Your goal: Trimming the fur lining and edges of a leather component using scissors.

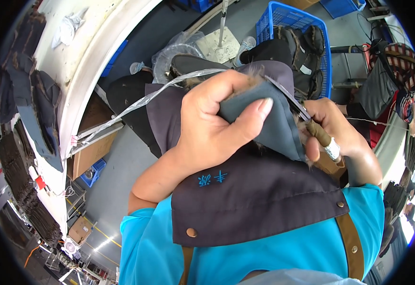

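Observation:
My left hand (212, 118) is closed on a grey-blue, fur-lined fabric piece (264, 126), its thumb pressed flat on the smooth face. Brownish fur sticks out along the piece's edges. In my right hand (338, 126) is a pair of scissors (293, 99) with handles wrapped in brown and white tape. The blades point up and left, lying along the upper right edge of the piece. Whether they are parted there, I cannot tell. Both hands are above my lap, over a dark apron (255, 204).
A blue plastic crate (328, 57) holding dark fur-trimmed pieces (307, 52) stands ahead on the right. At the left runs a white table (93, 40) with grey fabric pieces (32, 95) beyond it. A clear plastic bag (162, 59) sits ahead, beside a metal pole (223, 21).

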Demonstrator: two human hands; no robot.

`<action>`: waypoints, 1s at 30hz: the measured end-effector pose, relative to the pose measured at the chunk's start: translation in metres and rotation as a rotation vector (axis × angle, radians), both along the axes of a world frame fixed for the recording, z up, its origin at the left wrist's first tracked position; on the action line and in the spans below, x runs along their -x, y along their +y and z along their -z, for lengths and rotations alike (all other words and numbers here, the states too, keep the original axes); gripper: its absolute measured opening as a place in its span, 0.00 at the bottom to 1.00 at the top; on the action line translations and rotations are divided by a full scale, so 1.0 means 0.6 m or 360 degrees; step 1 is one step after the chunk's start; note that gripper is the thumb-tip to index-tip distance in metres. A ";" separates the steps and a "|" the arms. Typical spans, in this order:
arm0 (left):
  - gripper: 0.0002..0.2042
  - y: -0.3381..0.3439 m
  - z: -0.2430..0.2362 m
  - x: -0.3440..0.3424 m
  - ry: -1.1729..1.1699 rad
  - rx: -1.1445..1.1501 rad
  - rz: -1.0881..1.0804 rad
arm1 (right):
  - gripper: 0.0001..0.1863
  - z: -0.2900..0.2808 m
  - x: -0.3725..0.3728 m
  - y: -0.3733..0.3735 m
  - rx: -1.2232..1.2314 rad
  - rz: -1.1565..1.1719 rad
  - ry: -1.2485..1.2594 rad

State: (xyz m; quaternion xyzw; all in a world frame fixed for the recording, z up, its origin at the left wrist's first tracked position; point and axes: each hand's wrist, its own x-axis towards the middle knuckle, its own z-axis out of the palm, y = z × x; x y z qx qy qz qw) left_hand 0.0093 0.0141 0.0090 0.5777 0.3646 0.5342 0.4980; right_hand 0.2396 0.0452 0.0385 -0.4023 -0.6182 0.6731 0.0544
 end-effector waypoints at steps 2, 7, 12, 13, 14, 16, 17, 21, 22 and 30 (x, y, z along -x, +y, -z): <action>0.04 0.004 -0.010 -0.007 -0.0141 0.0250 -0.0018 | 0.28 0.000 0.003 0.001 -0.0089 0.0023 -0.0032; 0.04 0.006 -0.012 -0.015 -0.0223 0.0371 -0.0025 | 0.16 -0.003 0.003 -0.002 -0.0532 0.0114 -0.0156; 0.06 0.004 -0.010 -0.009 -0.0187 0.0388 0.0027 | 0.11 0.002 -0.007 0.004 -0.0756 0.0123 -0.0290; 0.06 0.004 -0.009 -0.007 -0.0185 0.0390 0.0032 | 0.11 0.000 -0.008 0.006 -0.0830 0.0104 -0.0304; 0.06 0.004 -0.008 -0.004 -0.0126 0.0375 0.0054 | 0.11 -0.002 -0.009 0.007 -0.0904 0.0083 -0.0316; 0.06 0.001 -0.006 -0.002 -0.0064 0.0362 0.0080 | 0.12 -0.008 -0.009 0.011 -0.1041 0.0001 -0.0339; 0.06 0.000 -0.005 -0.002 -0.0081 0.0385 0.0075 | 0.13 -0.009 -0.009 0.012 -0.1181 -0.0084 -0.0366; 0.07 0.002 -0.003 -0.002 -0.0058 0.0368 0.0099 | 0.14 -0.001 -0.009 0.015 -0.1198 -0.0096 -0.0284; 0.07 0.004 -0.004 -0.002 -0.0056 0.0375 0.0105 | 0.14 -0.003 -0.008 0.017 -0.1153 -0.0100 -0.0288; 0.08 0.001 0.007 0.002 -0.0139 0.0255 0.0128 | 0.14 -0.009 -0.006 0.016 -0.1198 -0.0155 -0.0288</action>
